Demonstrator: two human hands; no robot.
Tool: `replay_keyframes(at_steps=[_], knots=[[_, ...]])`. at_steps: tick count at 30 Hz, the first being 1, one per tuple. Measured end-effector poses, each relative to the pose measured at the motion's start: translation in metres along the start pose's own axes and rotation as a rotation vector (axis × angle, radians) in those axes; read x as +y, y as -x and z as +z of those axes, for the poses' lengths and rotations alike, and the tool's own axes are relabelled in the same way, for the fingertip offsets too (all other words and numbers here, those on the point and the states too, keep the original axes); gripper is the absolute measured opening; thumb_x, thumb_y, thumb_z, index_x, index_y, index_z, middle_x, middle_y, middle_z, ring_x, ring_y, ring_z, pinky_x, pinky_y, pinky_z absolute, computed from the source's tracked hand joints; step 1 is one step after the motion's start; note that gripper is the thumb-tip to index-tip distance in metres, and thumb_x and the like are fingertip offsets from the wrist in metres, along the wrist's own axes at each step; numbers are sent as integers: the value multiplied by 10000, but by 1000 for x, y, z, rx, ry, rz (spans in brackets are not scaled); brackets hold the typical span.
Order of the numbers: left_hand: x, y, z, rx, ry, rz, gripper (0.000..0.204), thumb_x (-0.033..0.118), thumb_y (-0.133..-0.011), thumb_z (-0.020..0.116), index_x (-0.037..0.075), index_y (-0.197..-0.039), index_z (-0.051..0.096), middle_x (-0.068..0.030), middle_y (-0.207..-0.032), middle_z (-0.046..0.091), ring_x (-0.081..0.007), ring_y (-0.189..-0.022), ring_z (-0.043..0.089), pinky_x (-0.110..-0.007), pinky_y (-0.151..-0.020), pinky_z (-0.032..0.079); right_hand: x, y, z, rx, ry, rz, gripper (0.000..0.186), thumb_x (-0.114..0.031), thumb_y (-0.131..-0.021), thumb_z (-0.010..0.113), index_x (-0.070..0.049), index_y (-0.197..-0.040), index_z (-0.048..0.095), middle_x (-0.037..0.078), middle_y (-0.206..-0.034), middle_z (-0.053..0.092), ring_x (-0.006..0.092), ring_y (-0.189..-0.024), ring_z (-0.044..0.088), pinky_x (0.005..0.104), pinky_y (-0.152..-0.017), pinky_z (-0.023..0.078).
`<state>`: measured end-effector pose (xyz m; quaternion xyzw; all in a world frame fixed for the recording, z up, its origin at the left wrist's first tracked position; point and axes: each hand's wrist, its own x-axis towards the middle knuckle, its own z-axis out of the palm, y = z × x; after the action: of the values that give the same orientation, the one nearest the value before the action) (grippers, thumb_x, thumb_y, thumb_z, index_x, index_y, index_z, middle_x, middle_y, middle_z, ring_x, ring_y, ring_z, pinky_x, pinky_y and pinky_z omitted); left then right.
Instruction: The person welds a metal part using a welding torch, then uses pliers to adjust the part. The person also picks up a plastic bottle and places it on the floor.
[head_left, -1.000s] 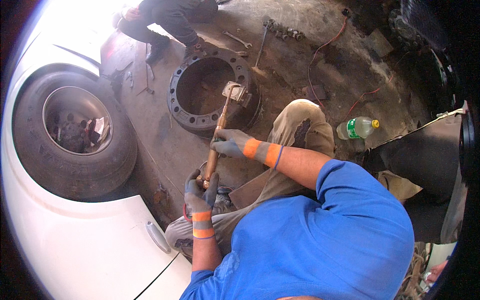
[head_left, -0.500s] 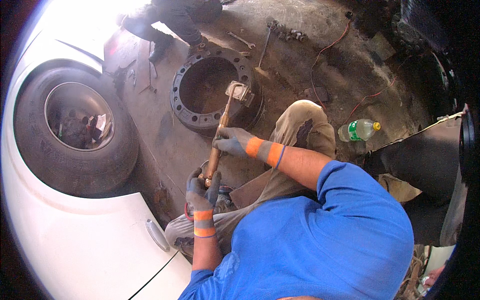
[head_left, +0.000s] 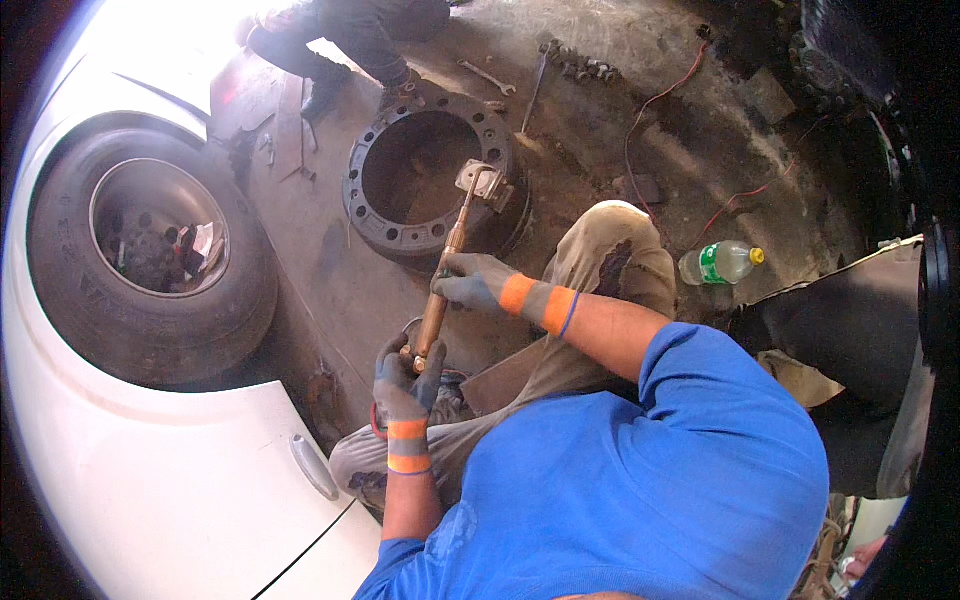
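Observation:
A brass gas torch (head_left: 432,322) with a thin bent tube slants between my hands. My right hand (head_left: 476,281), in a grey and orange glove, is closed around its handle. At the lower end, my left hand (head_left: 403,388), in a matching glove, is wrapped about the torch near its small brass knobs. The torch's bent tip reaches over a small squarish metal part (head_left: 483,182), which sits on the rim of a large brake drum (head_left: 385,232). Whether the tip touches that part I cannot tell, and no flame is visible.
A large wheel (head_left: 90,330) with loose things in its hub stands left, by a white vehicle panel (head_left: 200,440). A spanner (head_left: 488,77), metal parts (head_left: 585,68), a red cable (head_left: 690,75) and a bottle (head_left: 722,263) lie beyond. Another person's legs (head_left: 365,45) are at the far left.
The whole view has shifted very slightly. Both hands keep their hold on the torch, and its tip stays over the metal part on the drum.

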<state>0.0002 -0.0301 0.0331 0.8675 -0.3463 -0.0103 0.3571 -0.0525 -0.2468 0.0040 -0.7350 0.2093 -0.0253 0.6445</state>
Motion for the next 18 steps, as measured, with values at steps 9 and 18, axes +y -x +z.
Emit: replay_keyframes(at_steps=[9,18], knots=[[-3,0,1,-7,-19,-39,374,263,-698,838,-40,-734,621,-239,-1004,650,-338,-836,658,-374,-751,523,1,-1,2,7,6,-17,346,-334,-842,596,-19,-982,619,93,-822,641,168,-735,633,321,-672,509],[6,-1,1,-8,-40,-55,368,254,-714,827,-45,-823,641,-221,-990,656,-283,-811,650,-346,-722,517,2,1,-1,17,21,-32,368,-354,-833,595,-23,-992,621,110,-828,653,191,-739,645,330,-681,507]])
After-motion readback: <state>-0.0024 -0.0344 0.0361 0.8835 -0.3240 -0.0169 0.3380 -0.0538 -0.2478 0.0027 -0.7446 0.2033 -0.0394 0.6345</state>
